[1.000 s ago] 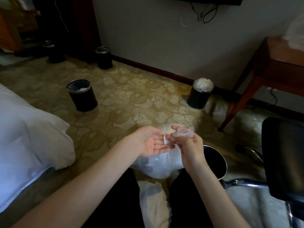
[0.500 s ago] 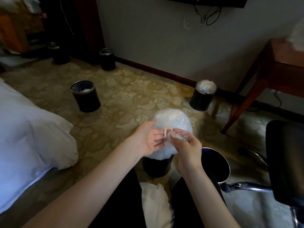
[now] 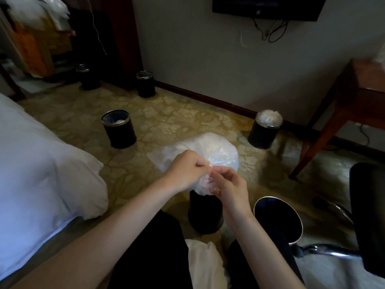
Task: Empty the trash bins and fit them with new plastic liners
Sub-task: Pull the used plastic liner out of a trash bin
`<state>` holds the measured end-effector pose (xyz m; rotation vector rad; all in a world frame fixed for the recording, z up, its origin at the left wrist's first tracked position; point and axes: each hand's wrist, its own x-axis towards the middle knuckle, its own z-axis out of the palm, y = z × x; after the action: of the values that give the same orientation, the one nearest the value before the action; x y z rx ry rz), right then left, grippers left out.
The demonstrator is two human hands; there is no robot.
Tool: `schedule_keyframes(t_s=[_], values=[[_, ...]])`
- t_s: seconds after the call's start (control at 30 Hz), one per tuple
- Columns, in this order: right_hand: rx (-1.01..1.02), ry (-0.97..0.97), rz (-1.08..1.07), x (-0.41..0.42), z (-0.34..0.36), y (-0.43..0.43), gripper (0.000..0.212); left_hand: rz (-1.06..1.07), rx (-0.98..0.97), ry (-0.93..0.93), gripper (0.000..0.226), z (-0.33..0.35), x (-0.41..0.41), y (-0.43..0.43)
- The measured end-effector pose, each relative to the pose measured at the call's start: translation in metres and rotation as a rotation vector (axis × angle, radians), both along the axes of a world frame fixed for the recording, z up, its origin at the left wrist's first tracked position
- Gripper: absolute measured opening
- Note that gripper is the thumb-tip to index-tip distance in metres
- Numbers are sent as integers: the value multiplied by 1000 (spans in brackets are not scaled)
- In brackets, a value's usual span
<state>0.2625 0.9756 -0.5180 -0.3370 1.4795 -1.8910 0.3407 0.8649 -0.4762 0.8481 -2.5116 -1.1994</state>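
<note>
Plainly the clear plastic liner (image 3: 210, 151) is thin, light, slippery; left hand (image 3: 187, 170) and right hand (image 3: 229, 184) pinch its gathered mouth; best grip there.

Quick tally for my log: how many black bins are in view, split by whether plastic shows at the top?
Black round bins with clear plastic showing at the top: 3
Black round bins with no plastic visible: 1
Black round bins too far and dark to tell: 2
Total: 6
</note>
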Motion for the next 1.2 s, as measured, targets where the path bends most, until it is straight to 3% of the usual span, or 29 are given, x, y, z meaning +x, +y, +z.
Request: schedule_keyframes(t_s=[0.1,0.3,0.6,0.87,1.2], values=[[-20,68,25,10,13,-15,6,79,-98,72,15,11,14,-7],[-149,111,136,26,38,-44,8,167,-362,183,15,39,50,-20],[-187,19,175,46,37,-63,9,253,-597,78,20,42,66,-26],[-199,33,159,47,39,-56,10,167,-650,120,14,44,66,-22],[-200,126,110,46,42,-49,9,111,-412,229,17,52,66,-26]])
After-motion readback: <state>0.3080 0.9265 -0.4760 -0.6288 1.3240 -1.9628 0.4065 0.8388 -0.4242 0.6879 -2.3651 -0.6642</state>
